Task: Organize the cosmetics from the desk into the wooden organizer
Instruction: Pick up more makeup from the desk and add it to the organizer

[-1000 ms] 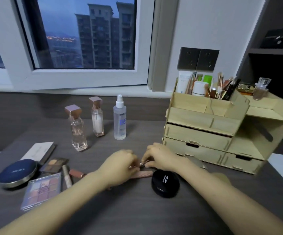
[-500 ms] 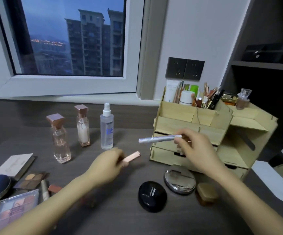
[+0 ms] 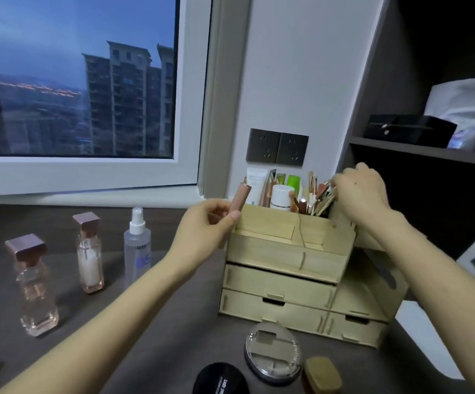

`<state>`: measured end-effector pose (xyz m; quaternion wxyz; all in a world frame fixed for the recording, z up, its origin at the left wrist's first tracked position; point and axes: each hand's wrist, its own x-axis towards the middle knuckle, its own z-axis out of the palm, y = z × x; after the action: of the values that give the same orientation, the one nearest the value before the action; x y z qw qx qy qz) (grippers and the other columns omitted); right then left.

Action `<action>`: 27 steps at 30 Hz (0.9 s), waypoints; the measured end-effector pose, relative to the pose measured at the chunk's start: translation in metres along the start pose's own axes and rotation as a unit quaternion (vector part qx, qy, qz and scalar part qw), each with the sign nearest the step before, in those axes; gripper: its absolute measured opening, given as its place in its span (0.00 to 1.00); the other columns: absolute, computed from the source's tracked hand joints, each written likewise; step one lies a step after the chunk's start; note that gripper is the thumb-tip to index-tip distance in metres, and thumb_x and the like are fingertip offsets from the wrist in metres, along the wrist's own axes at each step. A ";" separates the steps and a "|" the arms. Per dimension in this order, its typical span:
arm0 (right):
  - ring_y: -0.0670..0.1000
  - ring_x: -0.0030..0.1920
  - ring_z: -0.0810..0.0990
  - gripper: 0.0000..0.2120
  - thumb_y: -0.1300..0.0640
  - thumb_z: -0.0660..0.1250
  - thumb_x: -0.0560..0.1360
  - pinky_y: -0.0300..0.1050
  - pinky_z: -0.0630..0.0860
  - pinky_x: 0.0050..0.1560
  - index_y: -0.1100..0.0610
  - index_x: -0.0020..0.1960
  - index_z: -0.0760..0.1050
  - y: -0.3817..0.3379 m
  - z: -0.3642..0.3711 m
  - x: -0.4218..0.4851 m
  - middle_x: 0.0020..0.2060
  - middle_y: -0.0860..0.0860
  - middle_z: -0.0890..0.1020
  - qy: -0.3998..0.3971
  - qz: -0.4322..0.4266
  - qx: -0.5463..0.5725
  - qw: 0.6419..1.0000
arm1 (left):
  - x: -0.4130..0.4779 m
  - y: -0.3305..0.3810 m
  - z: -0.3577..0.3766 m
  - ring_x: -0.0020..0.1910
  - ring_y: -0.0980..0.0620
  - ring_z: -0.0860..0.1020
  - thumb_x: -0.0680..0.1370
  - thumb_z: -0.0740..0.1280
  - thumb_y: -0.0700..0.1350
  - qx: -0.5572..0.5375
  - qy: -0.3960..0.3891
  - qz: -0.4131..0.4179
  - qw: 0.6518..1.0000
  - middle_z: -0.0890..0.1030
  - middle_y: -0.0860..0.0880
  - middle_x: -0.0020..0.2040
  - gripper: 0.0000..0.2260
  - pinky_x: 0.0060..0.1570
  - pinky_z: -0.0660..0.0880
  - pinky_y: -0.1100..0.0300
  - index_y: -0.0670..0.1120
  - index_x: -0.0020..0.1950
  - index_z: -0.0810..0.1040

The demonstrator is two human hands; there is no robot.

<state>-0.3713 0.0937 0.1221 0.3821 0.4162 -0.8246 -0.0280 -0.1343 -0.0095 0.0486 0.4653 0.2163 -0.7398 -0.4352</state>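
The wooden organizer (image 3: 281,288) stands at the right of the desk, its top compartments full of tubes and several brushes (image 3: 314,193). My left hand (image 3: 206,226) grips a pink tube (image 3: 240,199), held upright just left of the organizer's top left corner. My right hand (image 3: 360,191) reaches over the top right compartment, fingers curled among the brushes and pens; the silver pen it carried is hidden there. A black round compact (image 3: 220,379), a clear oval compact (image 3: 273,352) and a small brown case (image 3: 321,373) lie in front of the organizer.
Two square-capped perfume bottles (image 3: 32,285) (image 3: 89,254) and a clear spray bottle (image 3: 137,245) stand at the left of the desk. A window ledge runs behind. A dark shelf with a black box (image 3: 409,129) rises at the right.
Both hands rose from the desk to the organizer's top. The right hand carried the silver pen into the brush compartment; the left lifted the pink tube to the organizer's left corner.
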 end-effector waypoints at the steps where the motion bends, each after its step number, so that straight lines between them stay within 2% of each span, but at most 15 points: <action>1: 0.56 0.51 0.73 0.11 0.65 0.62 0.74 0.46 0.67 0.44 0.58 0.54 0.77 -0.001 0.002 0.007 0.48 0.55 0.81 -0.009 -0.015 -0.020 1.000 | 0.004 0.003 0.006 0.32 0.55 0.74 0.76 0.66 0.43 -0.007 -0.004 0.002 1.000 0.77 0.51 0.35 0.05 0.32 0.71 0.63 0.44 0.48 0.80; 3: 0.57 0.54 0.73 0.13 0.66 0.61 0.73 0.46 0.66 0.45 0.57 0.55 0.77 -0.002 0.004 0.021 0.50 0.55 0.81 -0.027 -0.034 -0.035 0.998 | 0.010 0.007 0.016 0.32 0.53 0.73 0.75 0.67 0.43 -0.021 -0.014 0.004 1.000 0.77 0.49 0.36 0.05 0.33 0.72 0.61 0.43 0.48 0.80; 6: 0.57 0.56 0.73 0.13 0.65 0.59 0.74 0.47 0.68 0.50 0.56 0.55 0.77 -0.006 0.009 0.038 0.51 0.55 0.81 -0.050 -0.059 -0.046 0.996 | 0.018 0.009 0.028 0.30 0.52 0.72 0.75 0.67 0.44 -0.042 -0.027 0.001 0.999 0.75 0.50 0.33 0.04 0.30 0.70 0.65 0.44 0.47 0.80; 9: 0.56 0.57 0.73 0.15 0.62 0.58 0.76 0.49 0.68 0.55 0.55 0.59 0.77 -0.009 0.013 0.049 0.53 0.54 0.80 -0.095 -0.091 -0.060 0.990 | 0.027 0.008 0.037 0.32 0.53 0.73 0.75 0.68 0.46 -0.052 -0.027 -0.008 0.998 0.75 0.52 0.33 0.03 0.35 0.70 0.62 0.48 0.45 0.80; 12: 0.57 0.61 0.71 0.19 0.62 0.56 0.77 0.51 0.66 0.61 0.61 0.67 0.69 -0.013 0.022 0.047 0.59 0.56 0.77 -0.173 -0.099 -0.087 0.976 | 0.033 0.008 0.044 0.31 0.53 0.72 0.75 0.68 0.46 -0.066 -0.031 -0.013 0.997 0.75 0.51 0.33 0.05 0.35 0.69 0.63 0.45 0.46 0.80; 14: 0.56 0.61 0.71 0.18 0.63 0.56 0.76 0.51 0.65 0.61 0.60 0.65 0.71 -0.016 0.029 0.043 0.59 0.56 0.77 -0.180 -0.101 -0.087 0.975 | 0.037 0.009 0.048 0.31 0.53 0.72 0.75 0.68 0.46 -0.073 -0.030 -0.013 0.997 0.75 0.50 0.34 0.07 0.32 0.69 0.64 0.44 0.47 0.80; 16: 0.55 0.59 0.71 0.16 0.61 0.57 0.77 0.50 0.65 0.59 0.53 0.61 0.76 -0.017 0.029 0.038 0.56 0.53 0.79 -0.117 -0.081 0.000 0.990 | 0.041 0.011 0.051 0.31 0.54 0.72 0.75 0.68 0.45 -0.069 -0.031 -0.011 0.997 0.75 0.51 0.34 0.06 0.30 0.69 0.66 0.44 0.47 0.80; 17: 0.54 0.58 0.72 0.15 0.60 0.58 0.78 0.49 0.66 0.57 0.50 0.60 0.77 -0.016 0.024 0.034 0.56 0.51 0.80 -0.080 -0.060 0.107 0.989 | 0.043 0.012 0.053 0.30 0.55 0.71 0.74 0.68 0.45 -0.067 -0.031 -0.009 0.997 0.75 0.51 0.35 0.06 0.28 0.68 0.68 0.44 0.47 0.80; 18: 0.52 0.57 0.73 0.15 0.60 0.58 0.78 0.46 0.68 0.55 0.49 0.61 0.77 -0.015 0.016 0.028 0.55 0.50 0.81 -0.061 -0.033 0.250 0.966 | 0.045 0.013 0.055 0.30 0.56 0.71 0.74 0.68 0.45 -0.064 -0.032 -0.004 0.997 0.75 0.52 0.35 0.06 0.26 0.68 0.70 0.44 0.47 0.80; 19: 0.50 0.55 0.75 0.15 0.60 0.59 0.79 0.40 0.71 0.50 0.50 0.62 0.76 -0.014 0.006 0.020 0.54 0.50 0.81 -0.066 -0.015 0.400 0.914 | 0.047 0.014 0.057 0.29 0.57 0.71 0.74 0.69 0.44 -0.063 -0.035 0.001 0.997 0.75 0.52 0.36 0.05 0.27 0.68 0.70 0.44 0.47 0.81; 20: 0.48 0.52 0.77 0.14 0.60 0.59 0.79 0.35 0.73 0.46 0.51 0.62 0.75 -0.015 -0.005 0.010 0.52 0.49 0.82 -0.085 -0.019 0.537 0.839 | 0.049 0.016 0.060 0.29 0.56 0.71 0.74 0.69 0.44 -0.064 -0.040 0.007 0.997 0.75 0.52 0.36 0.05 0.28 0.69 0.68 0.44 0.47 0.81; 21: 0.47 0.48 0.79 0.14 0.59 0.61 0.79 0.33 0.75 0.41 0.51 0.62 0.74 -0.017 -0.016 -0.001 0.50 0.49 0.82 -0.094 -0.034 0.622 0.777 | 0.051 0.018 0.064 0.29 0.55 0.71 0.73 0.69 0.43 -0.062 -0.046 0.013 0.997 0.75 0.52 0.35 0.04 0.30 0.70 0.64 0.44 0.46 0.81; 22: 0.47 0.43 0.80 0.13 0.58 0.62 0.78 0.34 0.76 0.38 0.51 0.61 0.74 -0.019 -0.022 -0.009 0.46 0.49 0.83 -0.089 -0.052 0.653 0.751 | 0.052 0.019 0.069 0.30 0.54 0.71 0.73 0.70 0.43 -0.053 -0.051 0.022 0.997 0.74 0.53 0.33 0.03 0.32 0.70 0.61 0.44 0.45 0.81; 25: 0.51 0.32 0.79 0.08 0.61 0.65 0.76 0.41 0.76 0.32 0.53 0.54 0.76 -0.022 -0.021 -0.014 0.39 0.57 0.82 -0.029 -0.051 0.640 0.766 | 0.055 0.024 0.083 0.31 0.53 0.71 0.72 0.71 0.44 -0.028 -0.058 0.045 0.997 0.74 0.56 0.32 0.04 0.38 0.72 0.55 0.46 0.45 0.80; 27: 0.52 0.32 0.80 0.07 0.61 0.66 0.75 0.47 0.79 0.35 0.54 0.52 0.75 -0.018 -0.014 -0.008 0.39 0.58 0.82 0.013 -0.003 0.620 0.784 | 0.056 0.025 0.089 0.37 0.54 0.75 0.72 0.71 0.45 -0.004 -0.050 0.054 0.997 0.76 0.56 0.36 0.07 0.46 0.74 0.55 0.47 0.49 0.80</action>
<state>-0.3472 0.0919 0.1211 0.0522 0.5666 -0.6577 0.4936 -0.2362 0.0025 0.0809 0.4512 0.1521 -0.7713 -0.4224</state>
